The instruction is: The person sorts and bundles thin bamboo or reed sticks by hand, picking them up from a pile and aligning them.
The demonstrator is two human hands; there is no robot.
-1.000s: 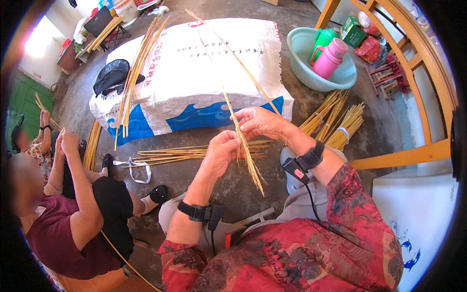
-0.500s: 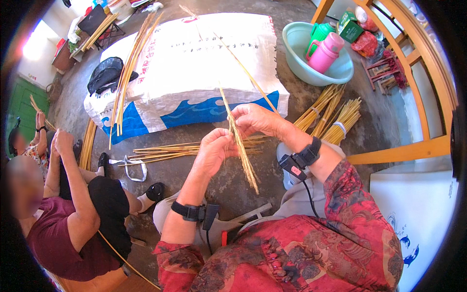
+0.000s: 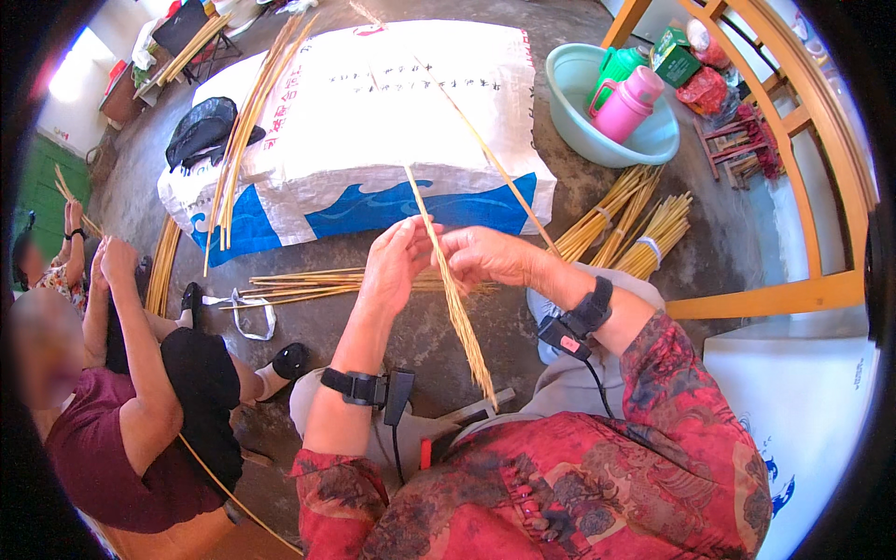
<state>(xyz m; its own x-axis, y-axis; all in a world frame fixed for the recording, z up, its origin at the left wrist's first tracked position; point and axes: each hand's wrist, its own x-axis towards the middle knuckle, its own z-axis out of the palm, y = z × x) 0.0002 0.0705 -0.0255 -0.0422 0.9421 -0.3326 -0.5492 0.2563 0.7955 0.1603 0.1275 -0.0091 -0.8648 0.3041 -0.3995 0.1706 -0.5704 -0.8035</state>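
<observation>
A thin bundle of straw (image 3: 455, 313) slants between my hands, its narrow stalk end pointing up and away and its frayed, brushy end hanging over my lap. My left hand (image 3: 392, 266) is closed about the bundle's upper part, fingers pointing upward along its left side. Against the right side, my right hand (image 3: 487, 255) has curled fingers gripping the straw; some of its fingertips are hidden behind the bundle. Beyond my hands, a long loose stalk (image 3: 490, 154) lies across a large white sack (image 3: 373, 121) with a blue wave band.
Loose straw stalks (image 3: 308, 285) lie on the floor ahead. Tied straw bundles (image 3: 653, 238) rest beside a pale blue basin (image 3: 569, 117) holding a pink thermos (image 3: 630, 105) and a green one. A wooden frame (image 3: 793, 294) stands right. Seated at left is a co-worker (image 3: 121, 420).
The straw bundle has shifted toward me, its brushy end now lower over my lap. My left hand has moved up and slightly left, its fingers straighter; my right hand has dropped slightly.
</observation>
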